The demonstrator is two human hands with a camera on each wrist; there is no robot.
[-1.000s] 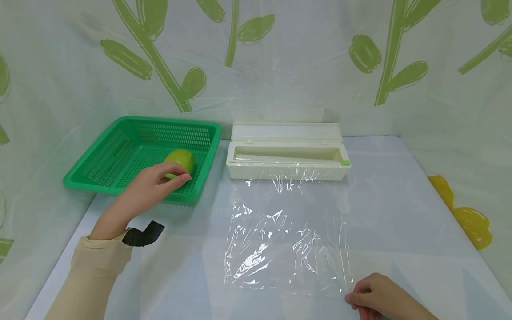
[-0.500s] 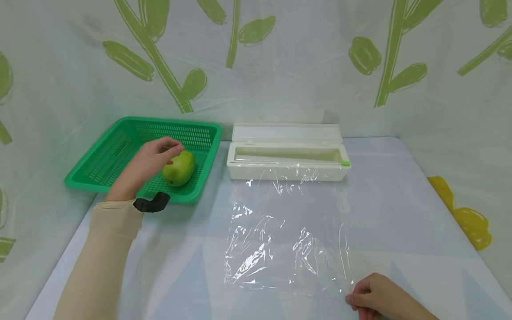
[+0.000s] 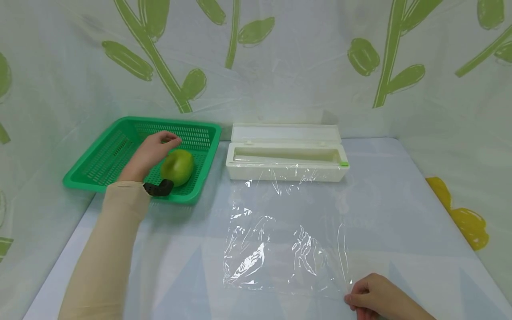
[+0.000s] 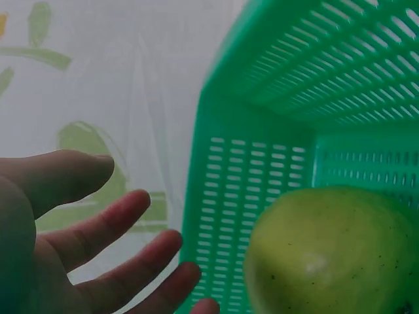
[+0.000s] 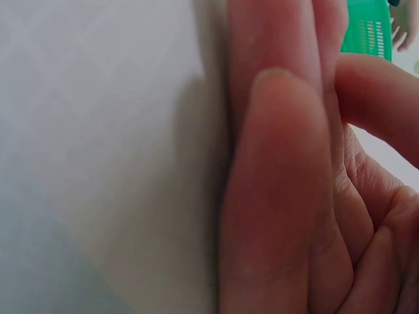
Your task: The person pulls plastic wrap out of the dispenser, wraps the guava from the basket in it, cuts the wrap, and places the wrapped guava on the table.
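A round yellow-green fruit, apple-like with dark specks, lies in the green plastic basket. Over the basket, my left hand hovers just above and beside the fruit without gripping it. Its fingers are spread and relaxed in the left wrist view. A sheet of clear plastic wrap stretches over the table from the front of a white wrap dispenser box. At the sheet's near right corner, my right hand pinches the film between thumb and fingers. The right wrist view shows thumb against fingers, with the film barely visible.
The dispenser's lid stands raised at the back, and a green slider sits at its right end. Behind everything hangs a leaf-patterned sheet. The pale tabletop extends to the right of the film.
My left hand has moved up and away from the viewer, from the fruit's near side to above it, exposing more of the fruit. My right hand stays at the film's corner.
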